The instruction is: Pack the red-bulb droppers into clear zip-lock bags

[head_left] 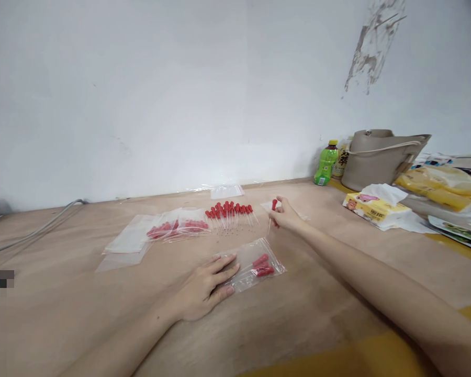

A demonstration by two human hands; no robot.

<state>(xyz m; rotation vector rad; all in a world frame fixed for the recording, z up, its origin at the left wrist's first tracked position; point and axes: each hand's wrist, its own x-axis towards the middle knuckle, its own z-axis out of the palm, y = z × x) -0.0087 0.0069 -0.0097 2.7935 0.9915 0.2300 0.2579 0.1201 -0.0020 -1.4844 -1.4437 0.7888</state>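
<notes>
My left hand [208, 285] lies flat with its fingers spread over the left end of a clear zip bag [243, 283]. Inside that bag, a few droppers with red bulbs [264, 266] show toward its right end. Farther back on the right, my right hand [286, 213] pinches a dropper [274, 204], its red bulb up and its thin clear tube pointing down. Left of this hand lies a loose pile of red-bulbed droppers [227, 210], tubes toward me. Filled bags of droppers [176, 229] lie to the pile's left, partly on flat clear bags [127, 235].
At the back right stand a green bottle [326, 163] and a grey-beige bag [377, 162]. A yellow tissue box [374, 208] sits before them, near yellow packaging [443, 186]. A grey cable [43, 230] runs along the left. Another clear bag [226, 192] lies by the wall.
</notes>
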